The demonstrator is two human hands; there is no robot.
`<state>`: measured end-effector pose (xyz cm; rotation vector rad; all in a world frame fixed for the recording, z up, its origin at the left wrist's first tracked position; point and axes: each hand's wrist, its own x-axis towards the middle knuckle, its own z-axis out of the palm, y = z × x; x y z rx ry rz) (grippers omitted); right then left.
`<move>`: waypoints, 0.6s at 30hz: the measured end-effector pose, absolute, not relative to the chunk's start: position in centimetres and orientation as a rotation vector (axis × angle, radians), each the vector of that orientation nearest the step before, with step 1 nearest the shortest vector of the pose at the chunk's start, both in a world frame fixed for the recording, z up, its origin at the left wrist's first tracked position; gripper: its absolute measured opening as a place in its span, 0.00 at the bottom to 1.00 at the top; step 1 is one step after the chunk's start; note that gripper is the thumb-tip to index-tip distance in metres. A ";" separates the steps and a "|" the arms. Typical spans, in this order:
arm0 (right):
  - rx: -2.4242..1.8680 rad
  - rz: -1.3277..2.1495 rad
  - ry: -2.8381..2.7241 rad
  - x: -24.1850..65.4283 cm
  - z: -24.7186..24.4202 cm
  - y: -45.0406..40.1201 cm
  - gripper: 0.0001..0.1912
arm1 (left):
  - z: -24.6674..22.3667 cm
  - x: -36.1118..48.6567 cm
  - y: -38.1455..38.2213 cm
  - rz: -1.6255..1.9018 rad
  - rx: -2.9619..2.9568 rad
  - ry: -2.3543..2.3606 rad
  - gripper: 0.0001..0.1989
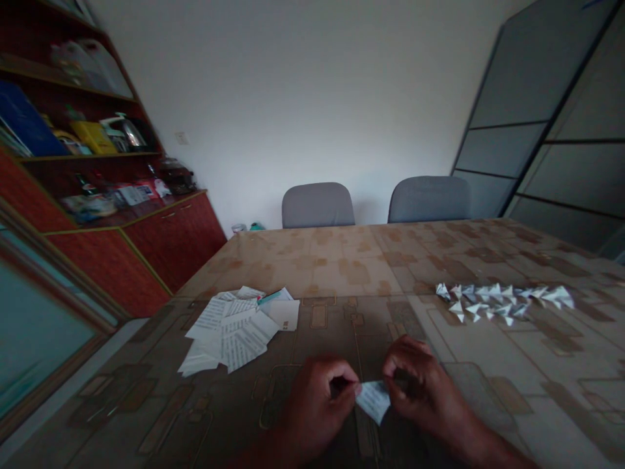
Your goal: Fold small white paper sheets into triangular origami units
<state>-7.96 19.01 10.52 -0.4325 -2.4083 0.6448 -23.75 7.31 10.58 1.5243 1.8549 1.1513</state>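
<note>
I have the small printed paper in front of me at the near middle of the table, held between the two hands. Its outline is roughly triangular: the broad edge runs left to right at the far side, and the tip points toward the near side, leaning slightly right; I can't make out a clear long axis. The left hand pinches its left corner between thumb and forefinger, and the right hand pinches the right edge the same way, with its other fingers curled. To the left, well apart from the paper, I see a loose pile of printed slips, fanned at differing angles and overlapping. Far to the right lie the folded paper pieces, pointed and upright-looking, set in two uneven rows whose length runs left to right. As for containers, the far-left shelf unit holds pale jugs on an upper shelf, and below them a blue folder, a yellow item and a metal kettle; I can't tell what the jugs or kettle contain.
</note>
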 end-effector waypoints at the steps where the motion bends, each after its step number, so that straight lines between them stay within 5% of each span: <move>1: -0.457 0.673 -2.404 -7.8 10.5 19.4 0.08 | 10.7 -23.9 7.4 1.148 1.472 1.829 0.07; 12: -0.618 0.848 -2.289 -5.3 10.7 22.5 0.05 | 11.3 -26.2 7.6 1.158 1.044 1.603 0.13; 15: -0.317 0.815 -2.439 -5.6 11.0 20.9 0.20 | 11.1 -25.9 7.5 1.144 0.964 1.572 0.14; 18: -0.158 0.830 -2.536 -6.0 11.1 19.9 0.23 | 10.9 -25.7 7.5 1.144 0.931 1.537 0.14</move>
